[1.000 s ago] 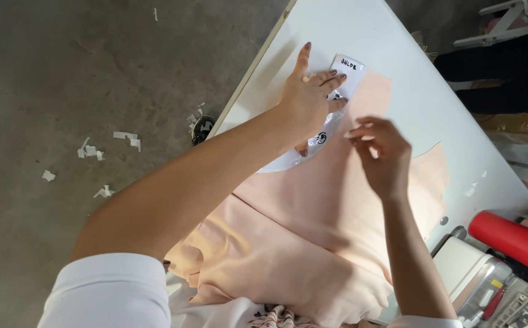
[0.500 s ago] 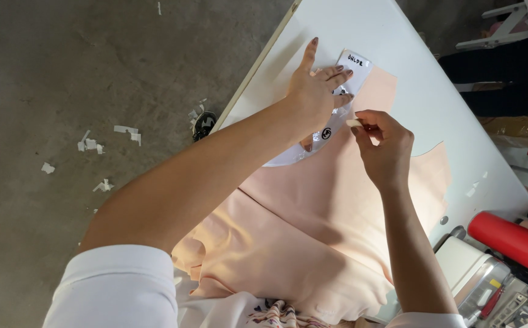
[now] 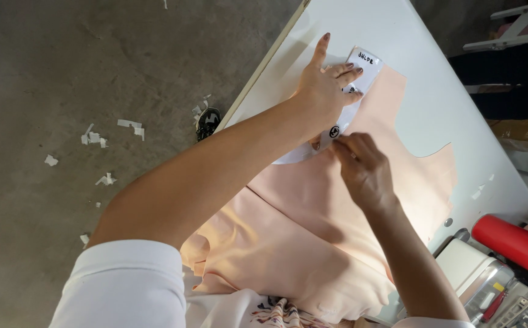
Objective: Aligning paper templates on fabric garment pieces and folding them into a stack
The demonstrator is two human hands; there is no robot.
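The left hand is pressing flat, fingers spread, on a curved white template. The right hand is pinching its fingertips together at the template's lower edge; whether it grips a marker I cannot tell. The template is lying on peach fabric, probably soft and slippery, which is draping off the white table's near edge. Bare tabletop is lying open beyond.

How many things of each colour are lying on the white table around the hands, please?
Peach: 1, the peach cloth panel spread under both hands.
White: 1, the curved white paper pattern template pressed flat by the left hand; the right hand pinches at its lower edge.
Red: 1, the red plastic roll at the table's right end.
Total: 3.
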